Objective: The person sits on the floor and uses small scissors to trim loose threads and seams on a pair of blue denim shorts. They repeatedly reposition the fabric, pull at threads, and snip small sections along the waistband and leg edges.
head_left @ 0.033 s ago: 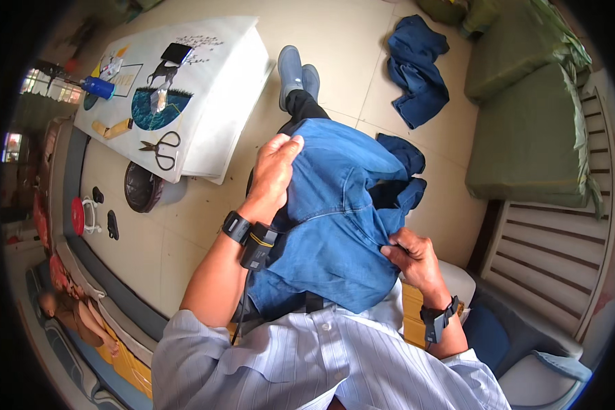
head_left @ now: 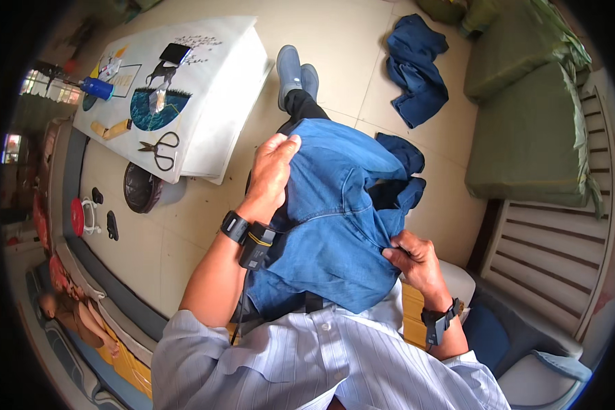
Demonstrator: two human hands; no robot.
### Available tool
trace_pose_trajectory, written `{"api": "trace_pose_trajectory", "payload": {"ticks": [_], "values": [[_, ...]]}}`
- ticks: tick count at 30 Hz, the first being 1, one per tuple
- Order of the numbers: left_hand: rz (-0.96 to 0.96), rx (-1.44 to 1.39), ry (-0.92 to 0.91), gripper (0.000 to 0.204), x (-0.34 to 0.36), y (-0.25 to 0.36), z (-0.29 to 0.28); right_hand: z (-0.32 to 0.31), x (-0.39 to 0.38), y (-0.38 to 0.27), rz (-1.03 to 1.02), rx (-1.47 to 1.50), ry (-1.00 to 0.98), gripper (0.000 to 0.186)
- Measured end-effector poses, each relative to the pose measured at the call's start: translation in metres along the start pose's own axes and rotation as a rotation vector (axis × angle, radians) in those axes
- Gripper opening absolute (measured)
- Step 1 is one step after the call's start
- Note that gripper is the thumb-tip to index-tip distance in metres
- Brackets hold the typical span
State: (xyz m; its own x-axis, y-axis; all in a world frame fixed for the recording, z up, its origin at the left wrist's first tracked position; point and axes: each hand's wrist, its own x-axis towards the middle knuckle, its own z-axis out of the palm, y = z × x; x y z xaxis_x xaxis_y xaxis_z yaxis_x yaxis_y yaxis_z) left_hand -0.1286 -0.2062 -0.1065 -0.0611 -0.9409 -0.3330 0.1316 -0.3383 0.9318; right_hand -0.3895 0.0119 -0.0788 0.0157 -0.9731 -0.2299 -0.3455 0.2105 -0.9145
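- One blue denim garment lies spread in front of the seated person, between the left hand and the right hand, and touches both.
- Its longer run seems to go outward from the body, from the striped shirt toward the shoes; bunched folds hide its full outline.
- The left hand is farther out, at the garment's far left edge; the right hand sits nearer the body, at the right edge. Neither is closer to the cloth, and a line between them slants across it.
- The left hand is closed on the edge, thumb on top, fingertips out of sight.
- The right hand pinches a bit of the edge between thumb and curled fingers.
- Stitched seams curve and meet roughly midway between the hands; the denim looks matt and fairly thick, smooth at the far end, softly creased elsewhere.
- Darker blue folds hang off its right side, above the pale, glossy floor tiles.
- A second dark denim piece lies crumpled and well apart on the tiles.
- Metal scissors with looped handles rest on the white printed table cover, left of the left hand and out of its reach.
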Motion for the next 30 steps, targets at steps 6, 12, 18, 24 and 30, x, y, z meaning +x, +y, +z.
{"api": "trace_pose_trajectory", "payload": {"ticks": [6, 12, 18, 24, 30], "values": [[0.002, -0.05, -0.034, 0.015, 0.017, -0.022, -0.02, -0.003, -0.019, -0.007, 0.028, 0.121, 0.042, 0.022], [-0.152, -0.158, 0.028, 0.013, 0.009, -0.009, -0.007, -0.007, -0.035, -0.008, 0.138, 0.36, 0.123, 0.017], [-0.121, 0.235, -0.491, 0.02, -0.028, 0.046, -0.035, -0.033, -0.035, 0.011, 0.316, 0.344, 0.337, 0.016], [0.513, 0.916, -0.654, 0.033, -0.126, 0.055, -0.066, -0.04, -0.026, 0.037, 0.0, -0.549, 0.391, 0.006], [0.564, 1.036, -0.429, 0.03, -0.162, 0.036, -0.075, -0.001, 0.012, -0.057, -0.427, -0.318, 0.266, 0.033]]}}
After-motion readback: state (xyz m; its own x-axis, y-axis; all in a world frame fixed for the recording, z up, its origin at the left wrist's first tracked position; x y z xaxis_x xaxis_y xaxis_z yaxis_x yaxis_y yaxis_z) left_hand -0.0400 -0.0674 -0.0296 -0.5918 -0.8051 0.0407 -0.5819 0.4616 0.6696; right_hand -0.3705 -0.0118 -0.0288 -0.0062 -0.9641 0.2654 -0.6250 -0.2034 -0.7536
